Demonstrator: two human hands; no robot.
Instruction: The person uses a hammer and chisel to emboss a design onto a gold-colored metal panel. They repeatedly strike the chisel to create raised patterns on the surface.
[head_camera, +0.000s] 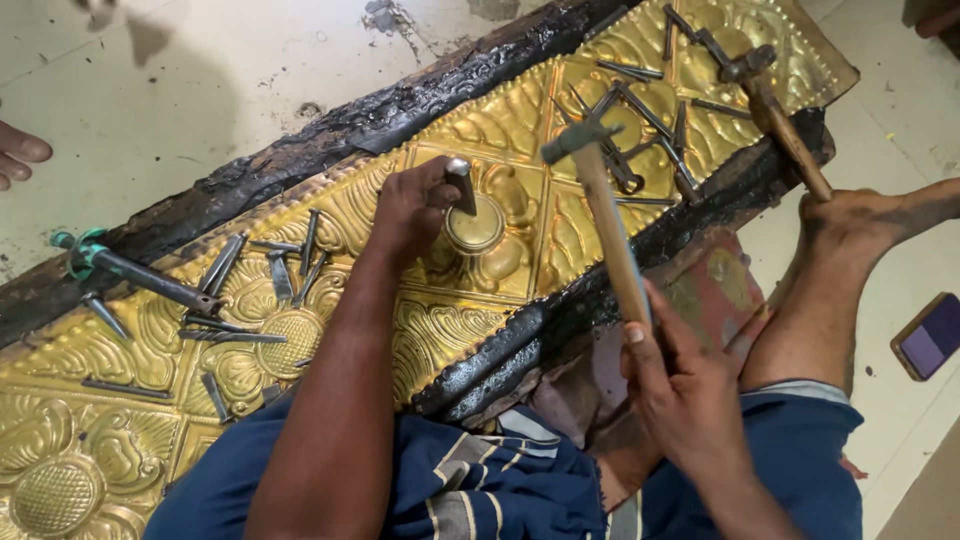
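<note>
Embossed brass sheet (520, 290) lying flat on the blackened board (300, 160), left hand (415, 210) wrapping tight round the steel punch (462, 185), right hand (680, 385) fully closed, gripping hammer (605, 215), needing upright punch, light square taps.

There is a single view, from a camera worn on the person's head. It looks steeply down and a little forward over the lap and the raised knees, close enough that the forearms fill the lower middle of the frame. The long embossed golden sheet (300, 330) runs slantwise from lower left to upper right, cut off at the lower left. Pale floor (200, 90) shows along the top and at the right edge. The camera seems slightly tilted, though that may only be the slant of the sheet.
</note>
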